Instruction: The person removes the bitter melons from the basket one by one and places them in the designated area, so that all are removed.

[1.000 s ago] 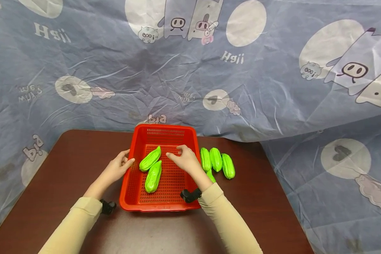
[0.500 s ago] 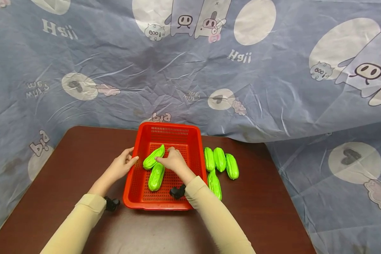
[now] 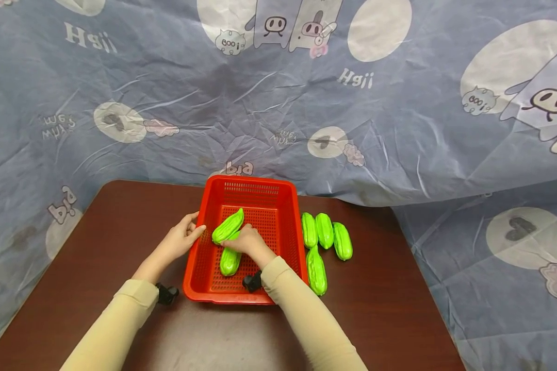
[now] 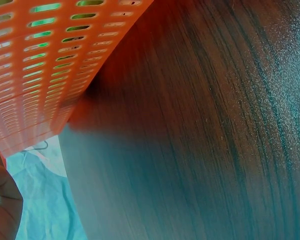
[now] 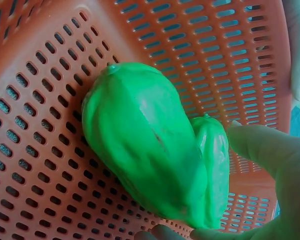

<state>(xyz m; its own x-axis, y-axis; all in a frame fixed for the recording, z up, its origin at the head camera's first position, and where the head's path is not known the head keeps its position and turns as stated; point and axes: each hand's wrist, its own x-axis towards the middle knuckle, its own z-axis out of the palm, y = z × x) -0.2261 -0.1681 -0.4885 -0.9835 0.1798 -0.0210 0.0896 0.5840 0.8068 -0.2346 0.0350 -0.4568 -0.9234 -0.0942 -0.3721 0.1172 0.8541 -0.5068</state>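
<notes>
My left hand (image 3: 181,238) grips the left rim of a red plastic basket (image 3: 298,242), thumb over the rim and fingers outside. In the left wrist view, curled fingers (image 4: 2,195) show beside the basket wall. Two green ridged gourds lie inside, the farther gourd (image 3: 227,226) slanted and the nearer gourd (image 3: 230,263) beside it, their ends touching or nearly so. My right hand (image 3: 250,243) reaches down over the nearer gourd's far end, partly hiding it. In the right wrist view, the thumb (image 5: 255,142) stands spread from the fingertips (image 5: 160,232), which lie along that gourd's edge.
Several more green gourds (image 3: 325,231) lie on the brown table (image 3: 376,293) just right of the basket. One gourd (image 3: 316,270) lies nearer, close to the basket's right wall. A blue-grey printed cloth (image 3: 260,118) hangs behind the table.
My right hand has moved left and down inside the basket, from above its middle to the nearer gourd. The left hand stays at the rim. The view has shifted slightly.
</notes>
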